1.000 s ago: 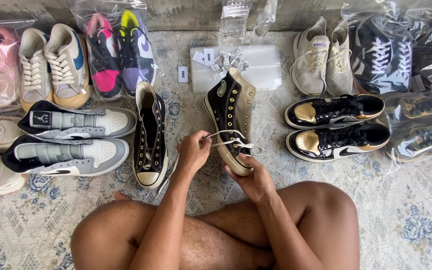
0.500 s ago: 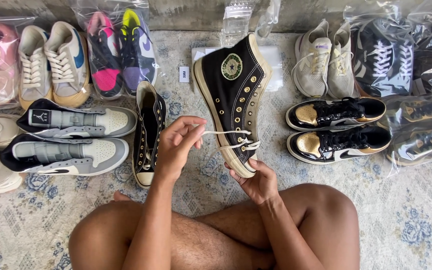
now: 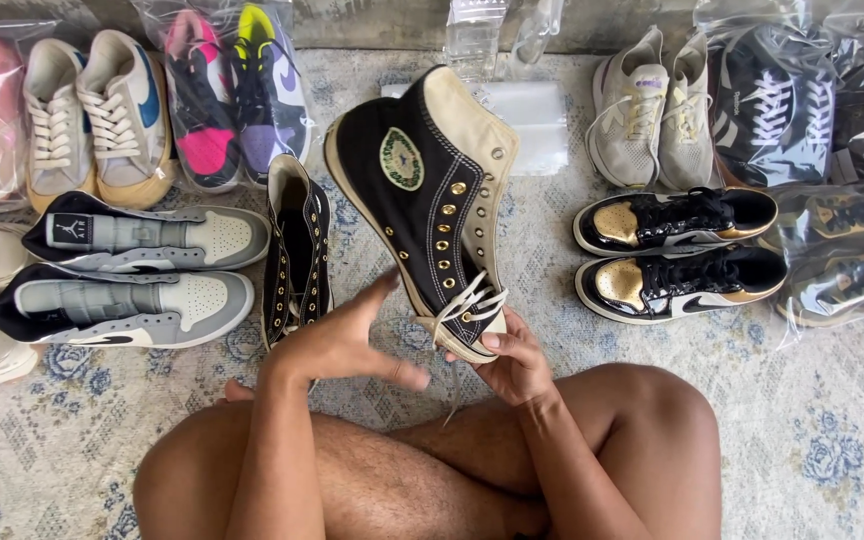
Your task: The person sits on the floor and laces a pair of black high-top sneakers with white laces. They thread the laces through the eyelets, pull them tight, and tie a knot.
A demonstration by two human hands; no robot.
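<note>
My right hand (image 3: pixel 514 362) grips the toe of a black high-top sneaker (image 3: pixel 422 190) with a cream tongue, gold eyelets and a round green patch, holding it tilted on its side above the rug. A white lace (image 3: pixel 464 300) runs through only its lowest eyelets. My left hand (image 3: pixel 347 340) hovers just left of the toe with its fingers spread, holding nothing. The matching black high-top (image 3: pixel 297 245) lies unlaced on the rug to the left.
Grey and white high-tops (image 3: pixel 137 270) lie at left, black and gold sneakers (image 3: pixel 677 250) at right. Bagged and loose pairs line the back, with clear plastic bags (image 3: pixel 512 90) behind the held shoe. My crossed legs (image 3: pixel 432 470) fill the foreground on a patterned rug (image 3: pixel 812 440).
The sneaker has been turned and tilted so its side faces up. My left hand let go of the lace and opened, moving down and left of the toe.
</note>
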